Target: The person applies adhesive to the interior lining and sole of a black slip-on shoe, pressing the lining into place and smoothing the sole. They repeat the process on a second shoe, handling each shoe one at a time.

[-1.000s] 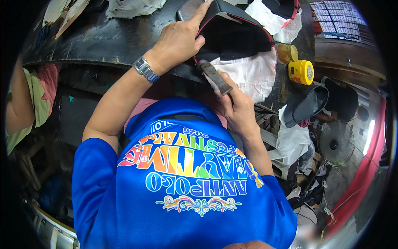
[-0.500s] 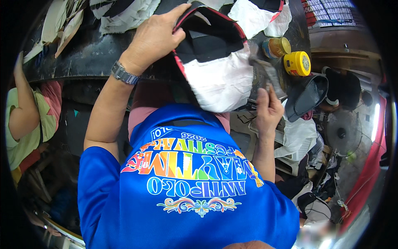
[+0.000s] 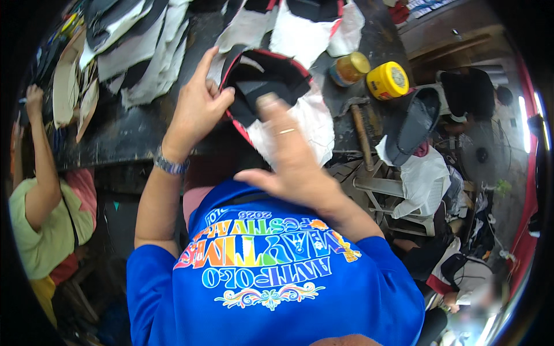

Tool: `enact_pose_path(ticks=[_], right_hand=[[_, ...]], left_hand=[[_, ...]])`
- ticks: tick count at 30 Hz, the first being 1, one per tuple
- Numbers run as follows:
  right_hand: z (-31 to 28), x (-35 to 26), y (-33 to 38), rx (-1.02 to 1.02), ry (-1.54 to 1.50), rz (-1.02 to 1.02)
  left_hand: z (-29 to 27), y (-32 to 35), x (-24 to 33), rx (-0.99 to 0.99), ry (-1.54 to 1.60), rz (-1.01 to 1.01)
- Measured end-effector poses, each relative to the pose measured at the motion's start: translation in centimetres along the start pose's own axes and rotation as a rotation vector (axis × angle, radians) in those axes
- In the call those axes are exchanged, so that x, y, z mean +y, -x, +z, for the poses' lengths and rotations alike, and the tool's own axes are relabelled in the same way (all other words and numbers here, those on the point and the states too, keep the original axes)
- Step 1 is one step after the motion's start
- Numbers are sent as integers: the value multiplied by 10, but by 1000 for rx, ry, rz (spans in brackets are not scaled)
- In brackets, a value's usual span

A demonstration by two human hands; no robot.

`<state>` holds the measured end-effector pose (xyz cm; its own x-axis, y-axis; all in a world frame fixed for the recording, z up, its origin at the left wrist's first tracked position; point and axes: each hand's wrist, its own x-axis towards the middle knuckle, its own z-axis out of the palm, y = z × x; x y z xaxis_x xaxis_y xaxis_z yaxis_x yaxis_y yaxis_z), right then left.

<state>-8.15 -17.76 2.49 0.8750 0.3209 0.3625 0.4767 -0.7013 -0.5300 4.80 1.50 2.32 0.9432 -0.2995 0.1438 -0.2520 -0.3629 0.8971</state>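
A shoe upper (image 3: 316,118), black inside with red edging and a loose white cloth lining, lies at the near edge of the dark table. My left hand (image 3: 193,109) grips its left rim, thumb at the red edge and index finger stretched out past it. Over the upper's near side hovers my right hand (image 3: 294,161), empty and smeared by motion, its thumb spread from the fingers. Whether it touches the lining I cannot tell. To the right, a hammer (image 3: 362,130) rests on the table with its wooden handle pointing toward me.
Beyond the hammer stand an amber jar (image 3: 350,69) and a yellow tub (image 3: 388,81). A black sole-shaped piece (image 3: 412,128) is at the table's right edge, above a white plastic stool (image 3: 386,190). More uppers (image 3: 300,34) lie at the back. Another person (image 3: 43,196) sits at far left.
My right hand has let go of the hammer, now lying on the table, and has swung left over the upper. The upper has come down and left with my left hand.
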Motion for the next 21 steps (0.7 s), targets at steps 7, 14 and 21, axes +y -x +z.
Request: enact_pose_path(ticks=[7,14,21], right_hand=[[2,-5,-34,-37,-166,239],[-60,5,-36,307,-1217,207],[0,87,-22,370,-1179,707]], left_hand=[[5,16,17,-73,451,56],[-6,27,-7,431,378,306],[0,39,-23,259,-20,143]])
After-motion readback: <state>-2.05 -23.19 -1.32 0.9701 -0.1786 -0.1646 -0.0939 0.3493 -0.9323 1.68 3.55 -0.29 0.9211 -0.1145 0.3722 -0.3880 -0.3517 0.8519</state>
